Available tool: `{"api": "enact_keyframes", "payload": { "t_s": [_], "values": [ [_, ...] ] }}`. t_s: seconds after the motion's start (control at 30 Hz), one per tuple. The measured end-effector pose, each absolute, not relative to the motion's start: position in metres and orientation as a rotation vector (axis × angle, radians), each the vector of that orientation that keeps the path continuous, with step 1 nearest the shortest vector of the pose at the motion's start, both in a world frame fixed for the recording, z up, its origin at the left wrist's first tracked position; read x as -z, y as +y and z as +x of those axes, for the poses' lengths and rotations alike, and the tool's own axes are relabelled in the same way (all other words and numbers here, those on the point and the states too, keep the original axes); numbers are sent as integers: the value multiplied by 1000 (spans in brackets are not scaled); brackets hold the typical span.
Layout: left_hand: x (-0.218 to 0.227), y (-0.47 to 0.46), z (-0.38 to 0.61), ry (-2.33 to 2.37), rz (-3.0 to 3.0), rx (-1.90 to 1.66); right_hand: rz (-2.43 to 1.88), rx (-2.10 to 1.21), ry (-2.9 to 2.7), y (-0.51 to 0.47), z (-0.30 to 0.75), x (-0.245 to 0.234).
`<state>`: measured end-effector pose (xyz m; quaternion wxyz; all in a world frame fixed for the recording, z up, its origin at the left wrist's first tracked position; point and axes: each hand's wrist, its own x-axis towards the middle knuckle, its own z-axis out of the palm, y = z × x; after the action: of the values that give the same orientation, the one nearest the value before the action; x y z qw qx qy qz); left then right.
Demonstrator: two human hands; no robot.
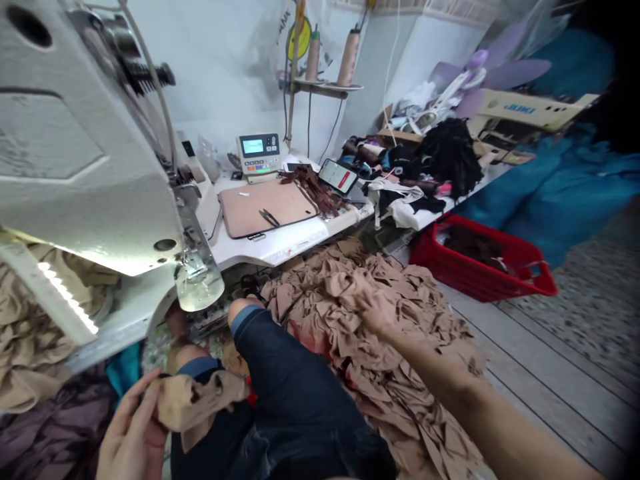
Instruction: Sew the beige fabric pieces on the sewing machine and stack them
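Observation:
At the lower left, my left hand (133, 433) pinches a small tan fabric piece (187, 400) over my lap, its loose end hanging toward my knees. My right hand (374, 312) reaches into a large heap of tan fabric pieces (410, 373) to the right of my legs. Motion blurs its fingers among the cloth, and I cannot make out whether they grip a piece. The sewing machine (90, 153) stands at the left, its clear guard (200, 290) above the edge of the worktable (295, 237).
A tan pad (250, 210) with thread snips (269, 218), a control panel (259, 153) and a phone (339, 176) lie on the table. A red basket (480, 280) stands on the floor at right. More tan cloth (30, 333) is piled at left. Thread cones (349, 59) stand behind.

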<state>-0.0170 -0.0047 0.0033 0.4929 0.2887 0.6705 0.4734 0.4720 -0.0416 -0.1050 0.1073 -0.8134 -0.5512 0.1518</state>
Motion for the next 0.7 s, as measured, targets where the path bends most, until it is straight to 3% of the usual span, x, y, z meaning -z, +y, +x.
{"api": "enact_keyframes", "payload": {
  "t_s": [0.13,0.23,0.33,0.4,0.5,0.57,0.7],
  "values": [
    [23,-17,-17,1540,673,-1105,-2470,-592,-1500,-38,472,94],
    [29,-20,5,1541,771,-1175,-2279,-787,-1563,-37,409,85],
    [22,-19,31,1596,940,-1255,-1905,-1035,-1668,-39,306,80],
    [13,-18,43,1646,1060,-1290,-1238,-1206,-1611,-40,241,75],
    [0,-15,48,1651,1181,-1264,-997,-1323,-1466,-37,183,64],
    [-4,-13,43,1596,1235,-1222,-1086,-1324,-1439,-31,171,55],
    [-1,-11,24,1510,1305,-1192,-1177,-1021,-1544,-13,176,45]
  ]
}}
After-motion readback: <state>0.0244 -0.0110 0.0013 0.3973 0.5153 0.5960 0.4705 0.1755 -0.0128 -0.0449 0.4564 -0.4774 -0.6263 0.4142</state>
